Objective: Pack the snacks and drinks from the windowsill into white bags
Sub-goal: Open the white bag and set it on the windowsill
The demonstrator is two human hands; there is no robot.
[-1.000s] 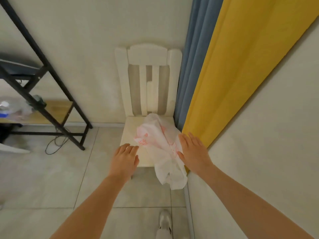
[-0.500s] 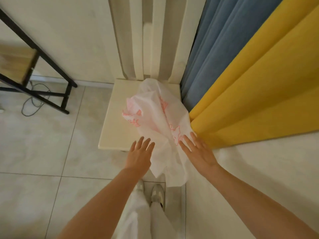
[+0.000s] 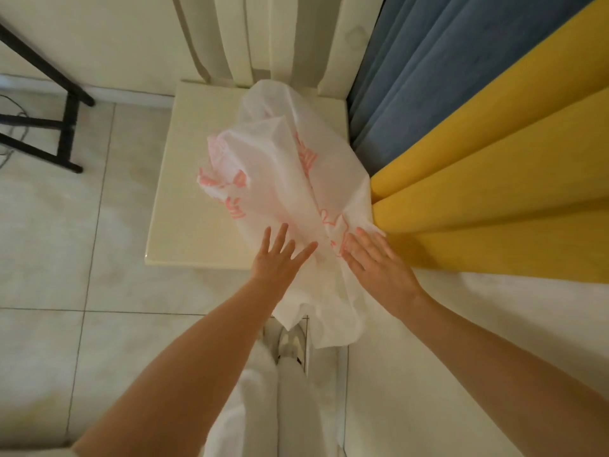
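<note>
Both hands, left [image 3: 280, 258] and right [image 3: 379, 265], spread wide with fingers straight over crumpled white plastic bags [image 3: 283, 179] on a cream chair [image 3: 184, 199] at frame center.

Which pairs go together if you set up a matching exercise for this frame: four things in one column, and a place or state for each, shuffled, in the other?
Things
1. white bags
2. left hand
3. yellow curtain
4. black rack leg

Places or states
A. stands on the tiled floor, left of the chair
B. hangs in folds, right of the chair
C. crumpled on the chair seat, drooping over its front edge
D. fingers spread, reaching in at the seat's front edge

Pairs: 1-C, 2-D, 3-B, 4-A
</note>
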